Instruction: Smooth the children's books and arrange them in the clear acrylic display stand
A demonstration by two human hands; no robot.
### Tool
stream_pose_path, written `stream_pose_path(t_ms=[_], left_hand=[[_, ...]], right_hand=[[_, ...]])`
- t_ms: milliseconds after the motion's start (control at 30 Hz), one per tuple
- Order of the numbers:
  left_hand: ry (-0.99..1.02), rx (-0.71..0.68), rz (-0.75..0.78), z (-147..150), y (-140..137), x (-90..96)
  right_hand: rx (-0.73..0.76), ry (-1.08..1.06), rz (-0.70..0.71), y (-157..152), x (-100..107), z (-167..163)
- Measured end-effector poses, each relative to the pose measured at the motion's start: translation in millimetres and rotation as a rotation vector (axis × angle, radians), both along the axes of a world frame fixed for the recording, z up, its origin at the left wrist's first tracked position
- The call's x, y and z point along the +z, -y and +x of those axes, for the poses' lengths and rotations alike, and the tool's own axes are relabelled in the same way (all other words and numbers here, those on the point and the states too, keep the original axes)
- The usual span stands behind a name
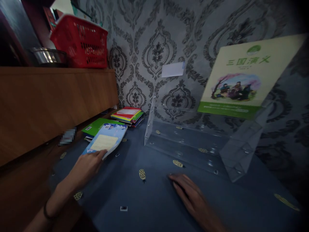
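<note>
The light-blue book [116,130] is in the left hand [90,163], out to the left over the table [149,209]. The fingers pinch it at its near end, by the near right corner — a digit lies across the upper face there, and most of the cover reaches out beyond the fingertips. What the rest of the hand does underneath is hidden, so I can't say how many fingers support it.

Its long axis runs from the hand away and to the right, the far end pointing roughly toward the stack of books [127,112] against the wall. A barcode sits near that far edge, a pale yellow panel nearer the hand, and the right edge bows upward a little. Behind it, partly covered in this view, is a green book [95,125].

The right hand [189,193] holds nothing; its fingers lie close together, loosely bent, low over the blue cloth just in front of the clear rack [190,141]. At the rack's right end a cream-and-green book [238,77] stands tilted, its front cover facing out — well apart from the light-blue one.
</note>
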State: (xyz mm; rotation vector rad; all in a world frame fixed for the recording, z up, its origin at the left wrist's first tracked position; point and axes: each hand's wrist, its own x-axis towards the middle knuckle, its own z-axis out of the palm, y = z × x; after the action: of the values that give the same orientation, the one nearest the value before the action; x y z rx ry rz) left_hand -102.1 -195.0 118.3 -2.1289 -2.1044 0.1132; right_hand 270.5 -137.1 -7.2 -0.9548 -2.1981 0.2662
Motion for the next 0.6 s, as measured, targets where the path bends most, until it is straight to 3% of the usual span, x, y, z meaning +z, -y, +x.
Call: stream_pose_path(t_ms=[333,600], left_hand=[[0.160,-0.181,-0.207,40.8,36.4,-13.3],[0.417,-0.321,-0.264,59.6,63.8,-1.4]], right_hand=[[0.059,0.039,-0.006,7.8,0.0,-3.0],[0.081,0.131,-0.216,15.2,-8.3,-5.4]])
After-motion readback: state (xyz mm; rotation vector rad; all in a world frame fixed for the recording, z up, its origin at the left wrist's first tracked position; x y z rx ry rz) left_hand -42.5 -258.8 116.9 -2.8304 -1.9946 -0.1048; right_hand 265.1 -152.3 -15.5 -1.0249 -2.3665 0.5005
